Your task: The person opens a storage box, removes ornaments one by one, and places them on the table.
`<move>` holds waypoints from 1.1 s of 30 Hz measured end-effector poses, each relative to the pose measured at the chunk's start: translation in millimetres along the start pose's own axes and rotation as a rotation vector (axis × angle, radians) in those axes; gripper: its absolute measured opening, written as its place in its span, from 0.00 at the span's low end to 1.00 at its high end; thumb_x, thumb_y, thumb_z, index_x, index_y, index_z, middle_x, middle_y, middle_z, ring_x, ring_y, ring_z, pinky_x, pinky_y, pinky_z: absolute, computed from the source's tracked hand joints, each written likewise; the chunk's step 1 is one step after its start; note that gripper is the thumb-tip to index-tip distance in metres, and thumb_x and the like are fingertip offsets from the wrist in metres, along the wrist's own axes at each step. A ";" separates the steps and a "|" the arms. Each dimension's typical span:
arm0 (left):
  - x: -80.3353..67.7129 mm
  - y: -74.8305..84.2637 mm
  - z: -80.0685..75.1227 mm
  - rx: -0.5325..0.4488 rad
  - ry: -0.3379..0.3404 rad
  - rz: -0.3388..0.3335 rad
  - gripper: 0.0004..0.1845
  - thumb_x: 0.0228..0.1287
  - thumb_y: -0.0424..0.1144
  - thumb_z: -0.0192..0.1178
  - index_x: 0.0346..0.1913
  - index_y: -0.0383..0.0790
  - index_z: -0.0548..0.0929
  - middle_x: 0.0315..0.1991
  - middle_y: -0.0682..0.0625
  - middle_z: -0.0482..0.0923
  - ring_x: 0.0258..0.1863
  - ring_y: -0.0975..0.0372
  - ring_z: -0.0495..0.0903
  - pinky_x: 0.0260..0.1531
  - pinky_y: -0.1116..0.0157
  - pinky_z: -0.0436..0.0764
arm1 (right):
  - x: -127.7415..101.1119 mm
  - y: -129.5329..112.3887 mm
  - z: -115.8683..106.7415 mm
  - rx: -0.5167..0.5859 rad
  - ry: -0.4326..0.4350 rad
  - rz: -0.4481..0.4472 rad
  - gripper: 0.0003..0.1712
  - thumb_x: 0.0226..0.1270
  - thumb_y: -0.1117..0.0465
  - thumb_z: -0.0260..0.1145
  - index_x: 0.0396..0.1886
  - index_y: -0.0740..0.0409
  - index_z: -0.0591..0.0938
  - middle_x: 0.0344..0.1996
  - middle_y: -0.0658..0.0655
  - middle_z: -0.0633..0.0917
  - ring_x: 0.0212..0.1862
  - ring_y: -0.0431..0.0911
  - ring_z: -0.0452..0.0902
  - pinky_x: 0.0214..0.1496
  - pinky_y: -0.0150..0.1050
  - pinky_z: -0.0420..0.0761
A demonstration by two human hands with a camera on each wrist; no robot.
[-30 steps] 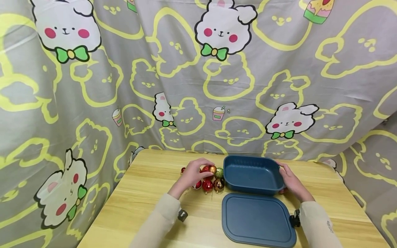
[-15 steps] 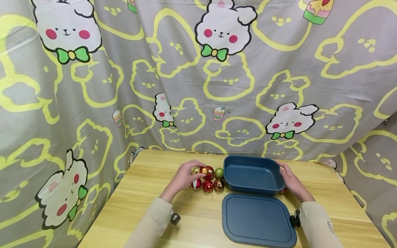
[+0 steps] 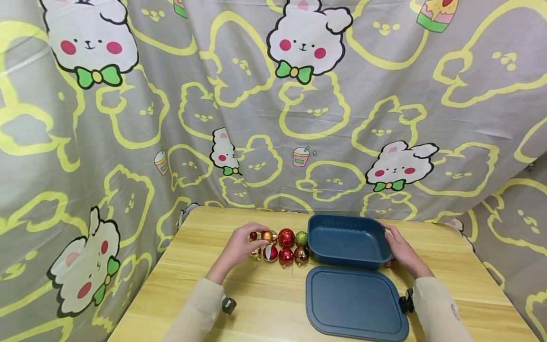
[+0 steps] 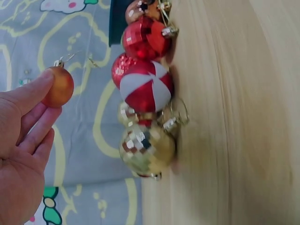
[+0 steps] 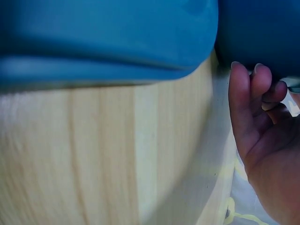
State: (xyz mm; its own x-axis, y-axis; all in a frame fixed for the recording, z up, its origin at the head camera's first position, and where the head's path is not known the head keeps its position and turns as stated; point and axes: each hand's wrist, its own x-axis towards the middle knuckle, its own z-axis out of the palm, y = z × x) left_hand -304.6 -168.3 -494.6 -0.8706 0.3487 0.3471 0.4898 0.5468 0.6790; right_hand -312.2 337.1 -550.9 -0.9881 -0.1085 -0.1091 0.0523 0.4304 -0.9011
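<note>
My left hand [image 3: 240, 243] pinches a small matte orange-gold Christmas ball [image 4: 61, 86] between thumb and fingers, above the left end of two rows of balls. Near it are a mirrored gold ball [image 4: 147, 149], a red and white ball [image 3: 270, 253] and a small dark red one [image 3: 253, 235]. Further right come a glittery red ball [image 3: 286, 237], a shiny red ball [image 3: 286, 256], a green ball [image 3: 301, 238] and a bronze ball [image 3: 301, 255]. My right hand [image 3: 399, 247] holds the right side of the open blue box [image 3: 348, 240], thumb at its rim, fingers against the outer wall.
A flat blue lid [image 3: 356, 303] lies on the wooden table [image 3: 265, 304] in front of the box. Behind and beside the table hangs a grey patterned curtain [image 3: 256, 114]. The balls stand close against the box's left side.
My left hand has moved left with the orange-gold ball, from near the green ball to the left end of the rows, uncovering the glittery red ball. The right hand and box stay put.
</note>
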 end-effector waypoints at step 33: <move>-32.8 -52.0 -25.7 0.074 0.122 -0.146 0.20 0.57 0.31 0.76 0.54 0.37 0.87 0.51 0.43 0.88 0.53 0.49 0.85 0.62 0.45 0.80 | 1.2 -1.0 -0.9 0.023 -0.006 -0.002 0.34 0.88 0.45 0.34 0.85 0.53 0.46 0.32 0.66 0.79 0.21 0.52 0.80 0.24 0.49 0.85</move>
State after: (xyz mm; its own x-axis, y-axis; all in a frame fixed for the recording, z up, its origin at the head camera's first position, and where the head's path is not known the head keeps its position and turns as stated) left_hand -302.6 -227.7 -524.6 -0.9297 0.1692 0.3273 0.3560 0.6409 0.6801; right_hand -313.6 337.3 -549.8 -0.9873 -0.1148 -0.1101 0.0539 0.4098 -0.9106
